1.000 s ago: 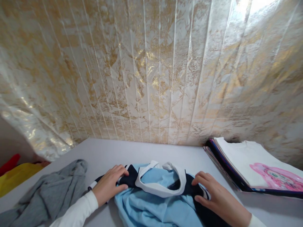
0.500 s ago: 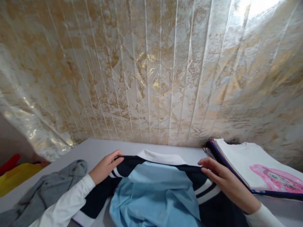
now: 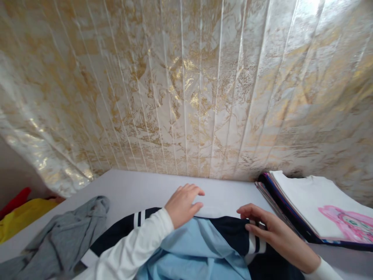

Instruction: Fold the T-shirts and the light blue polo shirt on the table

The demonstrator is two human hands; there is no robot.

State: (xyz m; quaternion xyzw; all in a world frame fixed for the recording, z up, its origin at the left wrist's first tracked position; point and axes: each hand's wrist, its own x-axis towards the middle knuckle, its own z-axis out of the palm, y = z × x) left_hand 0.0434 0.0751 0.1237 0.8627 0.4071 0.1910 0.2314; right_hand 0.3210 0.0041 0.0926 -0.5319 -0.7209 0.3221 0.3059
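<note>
A light blue jacket-like top (image 3: pixel 201 249) with dark navy shoulders and sleeves lies on the table in front of me. White double stripes cross both sleeves. My left hand (image 3: pixel 185 204) hovers over its upper edge near the neck, thumb and fingers apart, holding nothing. The white collar is mostly lost against the table behind that hand. By the right shoulder is my right hand (image 3: pixel 262 223), its thumb and fingers apart around the striped sleeve area, with no firm grip visible. My left forearm covers part of the left sleeve.
A crumpled grey garment (image 3: pixel 70 233) lies on the left of the white table (image 3: pixel 140 186). Folded clothes, topped by a white T-shirt (image 3: pixel 309 198) with a pink print, are stacked at right. Yellow cloth (image 3: pixel 29 216) and red cloth (image 3: pixel 14 204) sit far left. A shiny gold-patterned sheet (image 3: pixel 186 97) hangs behind.
My left hand has let go of the left shoulder and moved right to the neck area. My right hand has loosened at the right shoulder. The top's upper edge has dropped lower.
</note>
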